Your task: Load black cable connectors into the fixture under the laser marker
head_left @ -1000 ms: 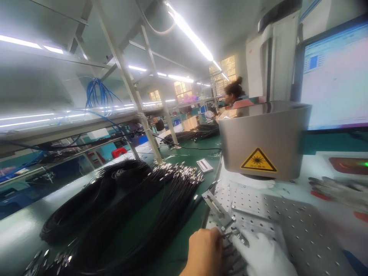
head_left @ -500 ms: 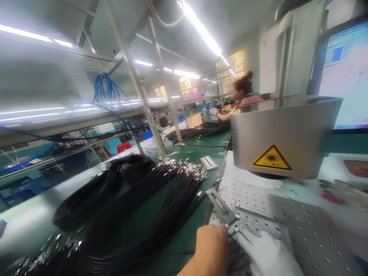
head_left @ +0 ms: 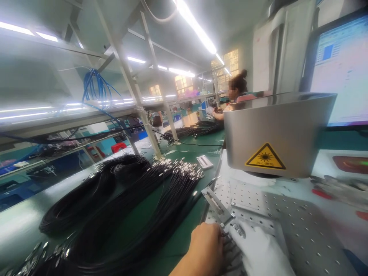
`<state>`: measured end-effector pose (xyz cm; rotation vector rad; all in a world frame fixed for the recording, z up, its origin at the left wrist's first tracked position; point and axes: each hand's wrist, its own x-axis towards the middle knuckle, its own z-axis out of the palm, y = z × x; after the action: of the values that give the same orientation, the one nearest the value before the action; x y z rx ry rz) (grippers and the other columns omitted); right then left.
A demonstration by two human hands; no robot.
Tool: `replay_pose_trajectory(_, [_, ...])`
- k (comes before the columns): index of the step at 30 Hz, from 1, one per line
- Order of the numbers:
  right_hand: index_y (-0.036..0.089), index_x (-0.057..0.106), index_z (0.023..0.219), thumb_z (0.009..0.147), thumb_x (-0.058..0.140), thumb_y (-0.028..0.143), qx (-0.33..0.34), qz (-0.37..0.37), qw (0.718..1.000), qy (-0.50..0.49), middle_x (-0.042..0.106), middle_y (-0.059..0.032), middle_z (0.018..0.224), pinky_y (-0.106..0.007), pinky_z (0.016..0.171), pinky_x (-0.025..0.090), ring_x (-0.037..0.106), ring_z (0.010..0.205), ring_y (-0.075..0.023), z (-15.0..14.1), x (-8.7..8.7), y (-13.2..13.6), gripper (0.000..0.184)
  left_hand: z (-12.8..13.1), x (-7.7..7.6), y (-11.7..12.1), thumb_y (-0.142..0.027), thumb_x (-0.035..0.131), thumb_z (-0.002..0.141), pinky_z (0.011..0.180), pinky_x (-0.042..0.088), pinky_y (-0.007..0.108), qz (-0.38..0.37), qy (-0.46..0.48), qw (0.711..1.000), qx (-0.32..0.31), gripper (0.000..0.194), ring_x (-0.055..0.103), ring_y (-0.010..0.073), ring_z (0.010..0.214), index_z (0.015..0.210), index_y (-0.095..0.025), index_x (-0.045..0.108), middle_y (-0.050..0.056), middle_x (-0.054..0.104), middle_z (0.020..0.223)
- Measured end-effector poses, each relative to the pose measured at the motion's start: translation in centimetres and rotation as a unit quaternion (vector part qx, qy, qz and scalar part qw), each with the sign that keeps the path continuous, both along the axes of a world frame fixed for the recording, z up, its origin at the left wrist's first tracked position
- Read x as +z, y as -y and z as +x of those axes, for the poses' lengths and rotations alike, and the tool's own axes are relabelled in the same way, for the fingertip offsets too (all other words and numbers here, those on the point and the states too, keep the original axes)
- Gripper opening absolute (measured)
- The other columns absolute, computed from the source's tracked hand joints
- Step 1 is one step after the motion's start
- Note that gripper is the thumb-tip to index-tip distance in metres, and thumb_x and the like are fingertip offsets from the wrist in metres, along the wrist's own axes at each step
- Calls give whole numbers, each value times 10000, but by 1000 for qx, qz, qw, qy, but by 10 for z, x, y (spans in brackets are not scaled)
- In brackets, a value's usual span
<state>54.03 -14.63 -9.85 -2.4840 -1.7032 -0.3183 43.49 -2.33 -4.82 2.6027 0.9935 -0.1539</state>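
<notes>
My bare left hand (head_left: 207, 243) is closed at the near end of a slotted metal fixture (head_left: 216, 205); what its fingers hold is hidden. Close to its right, my right hand (head_left: 263, 251) wears a white glove. Several small silver cable connectors (head_left: 238, 230) show at the gloved fingers, which are closed on them. Dark cables (head_left: 231, 255) appear below, between the two hands. The fixture lies aslant at the left edge of a perforated metal plate (head_left: 301, 226).
Large bundles of black cables (head_left: 161, 214) with silver ends cover the green bench left. A grey machine housing (head_left: 276, 134) with a laser warning sign overhangs the plate. A monitor (head_left: 342, 73) stands right, gloves (head_left: 339, 188) below it. A co-worker (head_left: 237, 90) sits beyond.
The whole scene has shifted slightly left as my head turned. My gloved fingers have moved a little at the fixture's near end, and the silver connectors show more clearly there.
</notes>
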Motion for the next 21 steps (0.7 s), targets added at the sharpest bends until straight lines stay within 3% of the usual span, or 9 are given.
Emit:
replay_pose_trajectory(6, [331,627,1297,681,574,46,7,30,999,45,579,-98,1309,-357,684,469,603,838,-274,5,-13,1,681,12,6,4,-251,474,880,881,513,390,16,-83,996,-34,258,670,295,1001,1010,-160,678,162,715,1049])
replay_pose_trajectory(10, [299,647,1276,684,588,63,17,41,997,66,564,-131,1313,-362,690,456,582,867,-291,7,-20,-1,640,17,0,6,-109,471,836,950,490,456,-4,-107,993,-52,327,626,350,1092,1127,-79,617,213,668,1142])
replay_pose_trajectory(14, [280,687,1212,706,574,88,19,72,997,32,585,-114,1265,-370,725,441,549,872,-282,7,-26,-3,553,18,-3,8,-55,334,864,991,457,506,-26,-101,992,-71,381,581,376,1145,1158,-29,576,228,623,1199])
replay_pose_trajectory(18, [267,682,1226,669,564,82,20,88,996,21,560,-127,1302,-373,694,427,537,842,-278,7,-30,-3,599,18,-8,9,-48,381,827,994,454,494,-24,-99,992,-76,366,575,369,1134,1138,-30,574,227,614,1187])
replay_pose_trajectory(21, [269,689,1219,666,558,74,13,81,996,45,588,-128,1270,-379,695,433,555,858,-292,5,-23,-2,601,17,-11,9,-60,400,829,1021,442,481,-19,-77,994,-73,380,569,363,1157,1168,-26,566,239,606,1202])
